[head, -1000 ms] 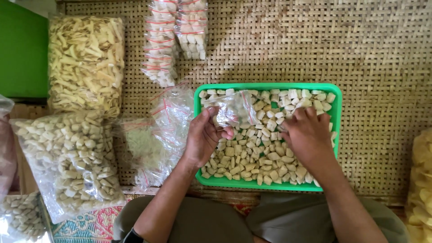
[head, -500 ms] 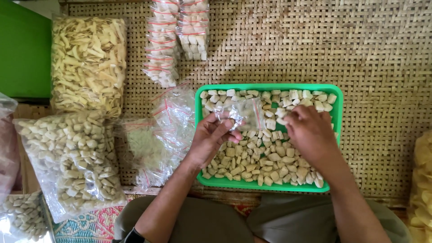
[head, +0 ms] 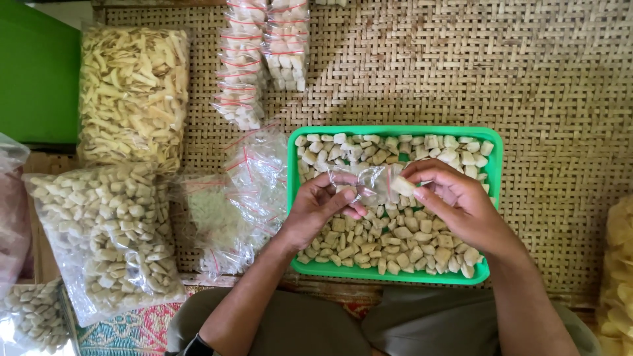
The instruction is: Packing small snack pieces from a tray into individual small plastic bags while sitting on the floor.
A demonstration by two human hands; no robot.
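- Head camera, looking down: 2 bare hands work above 1 green plastic tray (head: 496,198) that sits on a woven mat (head: 541,79).
- The tray is filled with pale, roughly square snack pieces (head: 395,244), too many to count, spread in 1 loose layer.
- The left hand (head: 320,209) pinches the edge of 1 small clear plastic bag (head: 369,184), thumb and fingers closed on the film, just above the tray's middle.
- The right hand (head: 458,201) holds 1 pale snack piece (head: 402,186) between thumb and fingertips, right at the bag's mouth; the other fingers are curled.
- Just left of the tray lies 1 loose pile of empty clear bags with red stripes (head: 247,191).
- Farther left rest 2 big clear sacks: 1 sack of long yellowish sticks (head: 132,99) at the top, and 1 sack of pale chunks (head: 105,231) below it.
- At the top of the mat, small filled packets with red seals (head: 264,59) lie in 2 stacked rows, well apart from the hands.
- 1 green box (head: 36,76) stands at the far left edge.
- 1 more bag of yellow crisps (head: 618,264) shows partly at the right edge.
- The person's knees, in dark trousers (head: 303,326), fill the bottom of the view.
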